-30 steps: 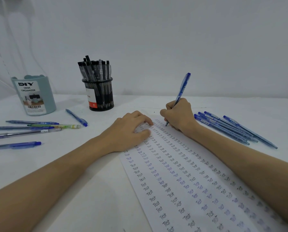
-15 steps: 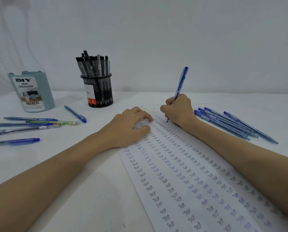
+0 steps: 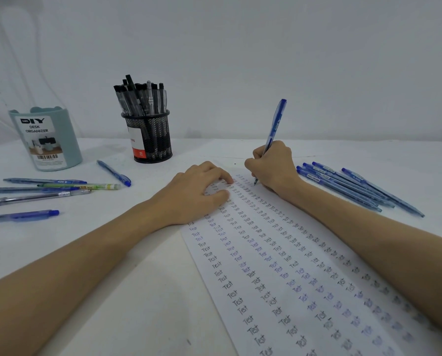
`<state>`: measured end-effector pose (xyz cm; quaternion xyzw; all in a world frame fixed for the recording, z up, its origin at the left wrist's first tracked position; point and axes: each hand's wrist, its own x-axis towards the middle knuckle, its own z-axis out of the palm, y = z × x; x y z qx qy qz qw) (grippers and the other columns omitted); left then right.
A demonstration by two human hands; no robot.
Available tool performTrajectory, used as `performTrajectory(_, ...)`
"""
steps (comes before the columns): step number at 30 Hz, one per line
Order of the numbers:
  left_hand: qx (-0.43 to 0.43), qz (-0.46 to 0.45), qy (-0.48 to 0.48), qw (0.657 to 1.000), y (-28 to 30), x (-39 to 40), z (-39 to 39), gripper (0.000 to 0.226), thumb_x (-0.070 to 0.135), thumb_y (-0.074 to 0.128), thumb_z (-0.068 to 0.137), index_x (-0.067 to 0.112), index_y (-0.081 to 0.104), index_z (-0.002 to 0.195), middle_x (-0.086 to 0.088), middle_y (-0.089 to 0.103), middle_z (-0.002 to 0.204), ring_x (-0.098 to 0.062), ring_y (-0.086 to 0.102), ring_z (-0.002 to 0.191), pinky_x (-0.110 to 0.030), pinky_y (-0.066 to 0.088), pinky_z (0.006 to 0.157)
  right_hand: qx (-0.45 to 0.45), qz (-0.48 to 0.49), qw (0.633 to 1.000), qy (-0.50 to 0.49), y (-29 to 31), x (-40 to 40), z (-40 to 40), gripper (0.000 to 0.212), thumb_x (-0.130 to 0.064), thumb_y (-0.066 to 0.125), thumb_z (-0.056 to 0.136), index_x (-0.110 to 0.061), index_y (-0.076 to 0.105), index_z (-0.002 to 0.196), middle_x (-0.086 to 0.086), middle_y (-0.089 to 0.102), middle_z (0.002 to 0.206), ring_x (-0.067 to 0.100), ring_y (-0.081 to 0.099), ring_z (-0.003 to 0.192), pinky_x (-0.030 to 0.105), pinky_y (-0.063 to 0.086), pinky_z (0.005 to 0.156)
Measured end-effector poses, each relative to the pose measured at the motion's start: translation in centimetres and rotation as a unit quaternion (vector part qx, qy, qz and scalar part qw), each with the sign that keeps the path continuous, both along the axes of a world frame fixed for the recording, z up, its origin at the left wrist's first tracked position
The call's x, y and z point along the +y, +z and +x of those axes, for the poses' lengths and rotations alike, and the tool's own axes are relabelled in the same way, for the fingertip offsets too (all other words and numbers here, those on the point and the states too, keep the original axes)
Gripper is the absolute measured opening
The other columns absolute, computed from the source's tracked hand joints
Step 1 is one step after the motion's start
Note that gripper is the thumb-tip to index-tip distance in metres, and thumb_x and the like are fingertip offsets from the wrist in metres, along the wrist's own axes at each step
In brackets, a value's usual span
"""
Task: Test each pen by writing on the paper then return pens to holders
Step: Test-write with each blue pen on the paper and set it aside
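Pen (image 3: pixel 275 127) sits pinched in the right hand (image 3: pixel 272 165), tip on the paper (image 3: pixel 279 278) near its far end; left hand (image 3: pixel 196 191) presses flat. Testing step; next, likely set it with the pens (image 3: pixel 343 183) or holder (image 3: pixel 150 137).

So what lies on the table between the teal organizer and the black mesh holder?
In the head view, one blue pen lies slightly nearer than the gap between teal organizer and mesh holder.

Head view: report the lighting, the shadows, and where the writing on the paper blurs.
Head view: soft, even light with no glare; a faint shadow lies under the left hand on the paper. Writing reads sharp at the near left, smears toward the lower right edge. Wide-angle stretch toward the corners.
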<state>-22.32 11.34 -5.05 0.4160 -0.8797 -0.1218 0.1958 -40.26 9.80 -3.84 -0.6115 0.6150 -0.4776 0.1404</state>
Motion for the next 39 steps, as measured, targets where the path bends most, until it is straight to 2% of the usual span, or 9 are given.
performTrajectory(3,-0.001,0.001,0.002,1.0,0.0,0.0,0.0,0.044,0.051,0.037,0.079,0.036,0.052,0.117,0.018,0.044,0.118,-0.004,0.039,0.114,-0.035,0.032,0.103,-0.042,0.006,0.999,-0.014,0.2,0.1,-0.1,0.041,0.006,0.051,0.071,-0.014,0.027,0.044,-0.011,0.022,0.031,0.016,0.045,0.047,0.019,0.026,0.043)
performTrajectory(5,-0.002,0.003,0.002,1.0,0.0,0.0,0.0,0.044,0.051,0.037,0.079,0.036,0.052,0.118,0.017,0.044,0.118,-0.005,0.039,0.114,-0.035,0.032,0.103,-0.113,0.022,0.993,-0.006,0.4,0.4,-0.2,0.035,0.002,0.054,0.075,-0.009,0.035,0.047,-0.001,0.039,0.039,0.009,0.038,0.03,0.013,0.024,0.034)
performTrajectory(7,-0.002,0.003,0.001,1.0,0.0,0.0,0.0,0.045,0.051,0.037,0.079,0.036,0.052,0.118,0.018,0.043,0.117,-0.005,0.04,0.113,-0.035,0.032,0.103,-0.169,0.058,0.984,0.007,0.9,0.9,-0.2,0.028,-0.008,0.057,0.08,-0.006,0.045,0.055,0.003,0.047,0.043,0.008,0.031,0.025,0.013,0.023,0.033)
performTrajectory(11,-0.003,0.008,0.002,1.0,0.1,0.1,0.1,0.046,0.055,0.037,0.079,0.037,0.052,0.118,0.021,0.041,0.116,-0.005,0.039,0.116,-0.032,0.031,0.102,-0.15,0.101,0.984,0.012,1.7,1.1,-0.3,0.027,-0.022,0.058,0.088,-0.012,0.041,0.069,0.004,0.039,0.051,0.012,0.028,0.034,0.017,0.023,0.038)
performTrajectory(15,-0.004,0.009,0.0,1.0,0.1,0.1,0.1,0.048,0.06,0.037,0.079,0.037,0.052,0.118,0.02,0.042,0.119,-0.005,0.04,0.117,-0.035,0.032,0.104,-0.182,0.081,0.979,0.038,2.3,1.3,-0.7,0.033,-0.039,0.045,0.098,-0.01,0.044,0.083,0.003,0.033,0.041,0.01,0.023,0.027,0.012,0.019,0.036)
performTrajectory(19,-0.008,0.007,0.001,1.0,0.0,0.1,0.2,0.049,0.061,0.036,0.079,0.037,0.052,0.119,0.019,0.043,0.121,-0.006,0.04,0.117,-0.037,0.032,0.105,-0.18,0.077,0.98,0.031,2.7,1.5,-1.4,0.029,-0.031,0.039,0.101,-0.006,0.052,0.092,-0.004,0.038,0.028,0.008,0.028,0.023,0.011,0.02,0.032)
performTrajectory(27,-0.011,0.003,-0.001,1.0,0.0,0.1,0.2,0.05,0.061,0.036,0.079,0.037,0.052,0.12,0.017,0.043,0.123,-0.007,0.04,0.118,-0.039,0.032,0.105,-0.171,0.082,0.98,0.054,3.1,1.8,-1.9,0.008,-0.018,0.047,0.096,-0.011,0.047,0.094,0.002,0.046,0.034,0.01,0.036,0.025,0.011,0.02,0.031)
performTrajectory(34,-0.001,0.0,0.0,1.0,0.0,-0.1,0.1,0.049,0.061,0.037,0.078,0.037,0.052,0.118,0.018,0.043,0.121,-0.006,0.041,0.117,-0.038,0.032,0.105,-0.057,0.119,0.988,0.077,3.2,1.5,-2.4,0.01,-0.02,0.057,0.089,-0.013,0.056,0.082,0.001,0.041,0.037,0.013,0.03,0.03,0.015,0.022,0.036)
performTrajectory(39,0.011,0.011,-0.013,1.0,-0.1,0.1,0.3,0.044,0.057,0.042,0.086,0.035,0.053,0.123,0.016,0.046,0.125,-0.007,0.043,0.118,-0.037,0.034,0.105,0.168,0.119,0.978,0.017,3.9,2.4,-4.7,0.016,-0.022,0.058,0.084,-0.01,0.065,0.074,-0.004,0.054,0.04,0.007,0.045,0.039,0.023,0.036,0.051)
